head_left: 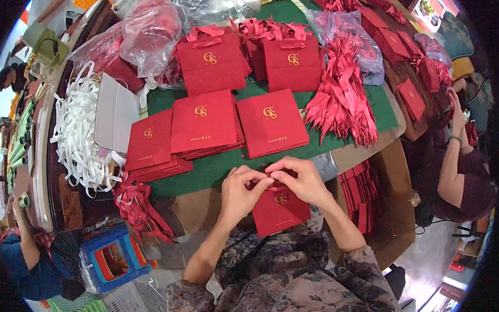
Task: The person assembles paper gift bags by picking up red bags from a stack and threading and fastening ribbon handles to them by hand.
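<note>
At six o'clock, a red bag (281, 216) sits before me; my left hand (241, 190) at its eleven and right hand (302, 180) at its one pinch something indistinct. I'm probably fastening its top; next calls for an even pull.

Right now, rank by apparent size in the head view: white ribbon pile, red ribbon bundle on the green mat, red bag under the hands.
Largest: white ribbon pile, red ribbon bundle, too alike to rank.
Smallest: red bag, partly hidden.
</note>
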The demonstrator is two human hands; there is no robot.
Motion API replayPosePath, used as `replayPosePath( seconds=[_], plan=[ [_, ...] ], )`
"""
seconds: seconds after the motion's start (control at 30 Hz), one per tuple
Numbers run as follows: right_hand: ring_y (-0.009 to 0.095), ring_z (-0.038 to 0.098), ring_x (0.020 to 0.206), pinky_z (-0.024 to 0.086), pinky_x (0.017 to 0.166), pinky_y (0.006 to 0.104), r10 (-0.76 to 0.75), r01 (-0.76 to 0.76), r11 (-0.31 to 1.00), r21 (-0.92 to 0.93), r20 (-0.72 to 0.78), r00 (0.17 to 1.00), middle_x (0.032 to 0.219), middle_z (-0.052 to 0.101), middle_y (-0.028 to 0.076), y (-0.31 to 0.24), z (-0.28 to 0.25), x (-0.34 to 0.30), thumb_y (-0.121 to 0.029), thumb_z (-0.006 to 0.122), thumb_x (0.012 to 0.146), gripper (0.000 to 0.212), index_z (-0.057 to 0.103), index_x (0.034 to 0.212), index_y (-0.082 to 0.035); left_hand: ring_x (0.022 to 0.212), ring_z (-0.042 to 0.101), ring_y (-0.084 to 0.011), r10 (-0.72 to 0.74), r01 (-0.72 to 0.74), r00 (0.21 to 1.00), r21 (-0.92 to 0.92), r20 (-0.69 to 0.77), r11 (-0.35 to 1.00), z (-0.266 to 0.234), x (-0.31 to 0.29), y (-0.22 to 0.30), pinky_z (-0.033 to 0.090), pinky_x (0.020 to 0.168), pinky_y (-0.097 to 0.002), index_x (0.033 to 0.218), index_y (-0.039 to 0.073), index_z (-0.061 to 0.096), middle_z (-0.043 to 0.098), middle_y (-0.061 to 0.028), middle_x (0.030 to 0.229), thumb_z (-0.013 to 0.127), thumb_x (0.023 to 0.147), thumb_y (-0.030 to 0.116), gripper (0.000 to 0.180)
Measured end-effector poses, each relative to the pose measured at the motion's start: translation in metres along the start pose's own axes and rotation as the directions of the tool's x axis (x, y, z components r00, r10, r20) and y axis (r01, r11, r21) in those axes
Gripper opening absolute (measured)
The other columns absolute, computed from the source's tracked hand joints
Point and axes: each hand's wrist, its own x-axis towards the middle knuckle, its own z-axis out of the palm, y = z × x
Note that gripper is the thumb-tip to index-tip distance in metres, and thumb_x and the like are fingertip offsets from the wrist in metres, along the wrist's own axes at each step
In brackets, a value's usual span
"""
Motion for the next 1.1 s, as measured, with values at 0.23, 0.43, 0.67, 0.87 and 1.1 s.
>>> replayPosePath(
  seconds=[0.23,0.43,0.67,0.87,1.1],
  plan=[
    [0.011,0.066,0.08,0.053,0.072,0.027,-0.052,0.052,0.998,-0.044,0.001,0.999,0.091,0.071,0.007,-0.009,0.0,0.002,-0.01,0.068,0.094,0.015,0.071,0.1,0.003,0.065,0.054,-0.012,0.001,-0.001,0.999,0.01,0.037,1.0,-0.002,0.003,-0.001,0.044,0.059,-0.0284,0.082,0.008,0.078,0.063,-0.0031,0.073,0.084,0.078,0.016,0.011],
    [0.006,0.059,0.08,0.05,0.069,0.0253,0.104,-0.086,0.974,0.211,-0.079,0.991,0.089,0.068,0.0,-0.003,-0.006,0.003,-0.012,0.063,0.098,0.013,0.068,0.102,0.0,0.097,0.068,-0.0173,-0.051,0.025,0.996,-0.346,-0.067,0.938,-0.002,-0.001,-0.001,0.054,0.087,-0.0335,0.125,0.006,0.064,0.071,-0.0109,0.105,0.087,0.078,0.021,0.054],
    [0.0,0.052,0.068,0.043,0.056,0.0186,0.05,-0.018,0.983,0.18,-0.177,0.983,0.088,0.066,-0.004,-0.003,-0.02,0.017,-0.016,0.064,0.099,0.015,0.068,0.105,-0.002,0.106,0.069,-0.023,-0.102,0.187,0.965,-0.359,0.242,0.914,-0.009,-0.03,-0.013,0.054,0.093,-0.0376,0.131,-0.001,0.055,0.071,-0.0166,0.115,0.087,0.077,0.022,0.067],
    [0.001,0.053,0.067,0.042,0.049,0.0188,0.223,-0.199,0.933,0.299,-0.047,0.974,0.085,0.065,-0.002,-0.008,-0.027,0.025,-0.017,0.065,0.098,0.015,0.068,0.101,-0.002,0.104,0.072,-0.0285,-0.042,0.091,0.981,-0.254,0.189,0.963,-0.02,-0.033,0.004,0.056,0.089,-0.0392,0.13,-0.001,0.055,0.072,-0.02,0.111,0.084,0.078,0.02,0.063],
    [0.006,0.059,0.08,0.049,0.076,0.0229,0.115,-0.129,0.953,0.272,0.068,0.991,0.086,0.066,-0.001,0.007,-0.033,0.028,-0.014,0.063,0.099,0.014,0.068,0.1,0.0,0.103,0.071,-0.0359,-0.089,0.095,0.982,-0.026,0.166,0.995,-0.028,-0.037,0.012,0.056,0.085,-0.042,0.125,0.001,0.057,0.072,-0.0212,0.108,0.081,0.081,0.02,0.054]
  ],
)
